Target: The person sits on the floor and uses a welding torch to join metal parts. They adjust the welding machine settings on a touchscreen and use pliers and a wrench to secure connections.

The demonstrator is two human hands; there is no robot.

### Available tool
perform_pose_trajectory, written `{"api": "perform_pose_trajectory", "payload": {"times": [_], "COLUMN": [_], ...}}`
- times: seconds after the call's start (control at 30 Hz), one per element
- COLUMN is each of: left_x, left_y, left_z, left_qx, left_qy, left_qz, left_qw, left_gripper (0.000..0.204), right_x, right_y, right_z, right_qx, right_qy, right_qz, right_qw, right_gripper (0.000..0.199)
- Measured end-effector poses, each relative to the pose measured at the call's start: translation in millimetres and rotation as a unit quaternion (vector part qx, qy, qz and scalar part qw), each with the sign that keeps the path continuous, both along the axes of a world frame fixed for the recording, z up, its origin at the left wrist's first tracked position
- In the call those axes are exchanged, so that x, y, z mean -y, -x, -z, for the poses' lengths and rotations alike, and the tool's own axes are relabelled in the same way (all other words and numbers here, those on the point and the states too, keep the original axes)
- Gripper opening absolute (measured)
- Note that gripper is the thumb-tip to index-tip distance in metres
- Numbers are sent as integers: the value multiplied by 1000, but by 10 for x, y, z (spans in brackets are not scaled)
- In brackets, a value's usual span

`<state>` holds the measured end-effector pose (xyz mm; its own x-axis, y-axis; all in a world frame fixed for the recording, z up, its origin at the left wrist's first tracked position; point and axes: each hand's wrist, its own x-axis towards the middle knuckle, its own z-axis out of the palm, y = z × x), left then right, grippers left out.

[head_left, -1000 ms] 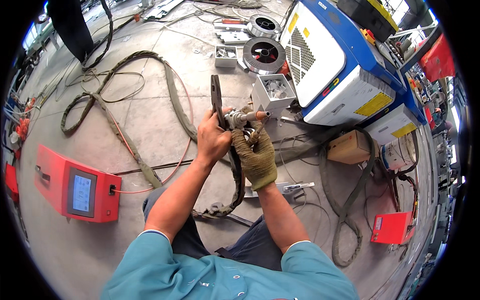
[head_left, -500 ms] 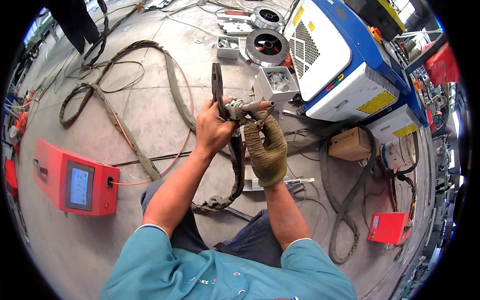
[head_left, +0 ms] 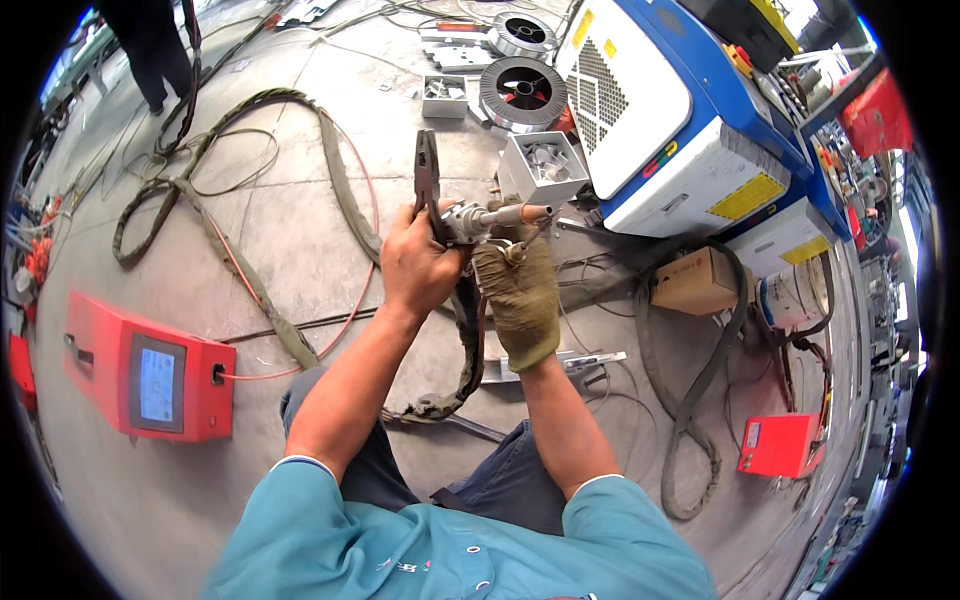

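Bare and closed, my left hand point(head_left: 415, 265) grips the rear of a metal welding torch point(head_left: 487, 217) with a copper-coloured nozzle pointing right. Dark pliers point(head_left: 427, 172) rise jaws-up out of the same hand. My right hand point(head_left: 522, 312), in a worn olive work glove, is closed just beneath the torch's front part. Its fingertips are partly hidden behind the torch, beside a small side fitting point(head_left: 516, 253). From below my hands a dark sheathed cable point(head_left: 468, 350) curves down between my knees.
A red box with a screen point(head_left: 158, 385) stands left. Sheathed hoses point(head_left: 345, 190) loop over the floor. Ahead lie wire spools point(head_left: 488, 95) and grey parts bins point(head_left: 530, 185). The blue and white machine point(head_left: 690, 185), a cardboard box point(head_left: 690, 285) and a small red box point(head_left: 772, 445) are right.
My right glove has turned and shifted slightly left, its fingers going from a curled pinch near the nozzle to behind the torch. The left hand keeps its hold; the view has shifted slightly.
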<state>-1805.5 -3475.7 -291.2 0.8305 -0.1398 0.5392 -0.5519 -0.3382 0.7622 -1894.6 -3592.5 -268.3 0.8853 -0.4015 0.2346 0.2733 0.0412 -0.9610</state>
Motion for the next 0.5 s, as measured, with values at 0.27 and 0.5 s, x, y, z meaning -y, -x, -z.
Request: {"api": "perform_pose_trajectory", "payload": {"times": [0.27, 0.5], "left_x": [-68, -234], "left_y": [109, 2], "left_z": [-149, -83], "left_qx": [23, -59], "left_qy": [-38, -117], "left_qz": [-22, 104], "left_qw": [999, 986], "left_gripper": [50, 48], "right_x": [331, 499], "right_y": [-149, -142], "right_z": [356, 1090], "right_qx": [-203, -153], "right_qy": [102, 81], "right_qz": [-329, -233], "right_qw": [917, 957], "right_gripper": [29, 44]}}
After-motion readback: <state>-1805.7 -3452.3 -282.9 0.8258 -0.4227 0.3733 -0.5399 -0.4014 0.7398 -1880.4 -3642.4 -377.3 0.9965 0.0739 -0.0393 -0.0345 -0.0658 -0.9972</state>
